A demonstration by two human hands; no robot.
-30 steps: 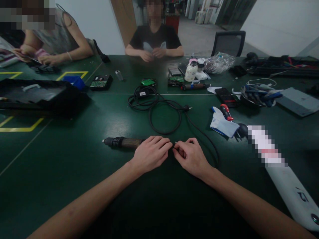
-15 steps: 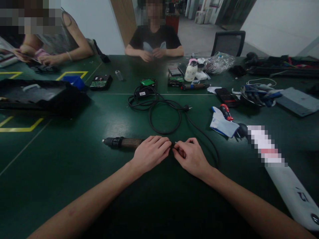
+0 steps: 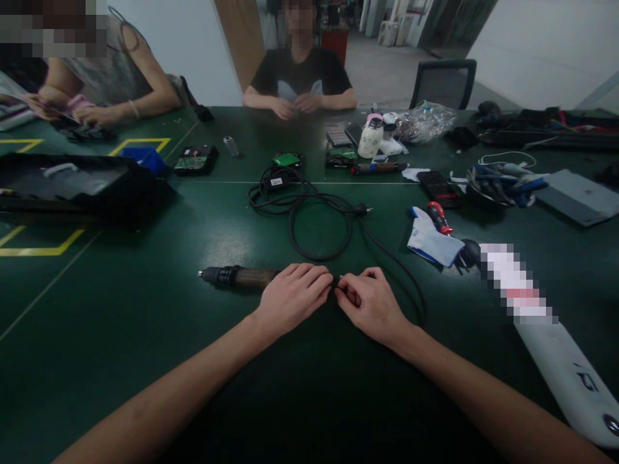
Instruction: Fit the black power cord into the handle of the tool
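An electric screwdriver (image 3: 254,278) lies on the green table, its bit end pointing left. My left hand (image 3: 293,299) is closed over its rear part and hides that end. Just to the right, my right hand (image 3: 372,303) pinches a cable connector (image 3: 340,278) at the tool's tail; the fingers cover most of it, so I cannot tell whether it is seated. A black power cord (image 3: 319,259) with an adapter box (image 3: 276,183) lies coiled beyond my hands. Its cable curves down on the right towards my right hand.
Right of my hands are a white-blue glove (image 3: 432,238), a red-black screwdriver (image 3: 439,218) and a long white device (image 3: 565,367). A black tray (image 3: 72,187) stands at left. Hard drives (image 3: 196,160) and bottles (image 3: 371,138) sit farther back. Two people (image 3: 300,84) sit across the table.
Both my hands stay in the same place on the screwdriver and connector. The person at the far left has shifted slightly to the left.
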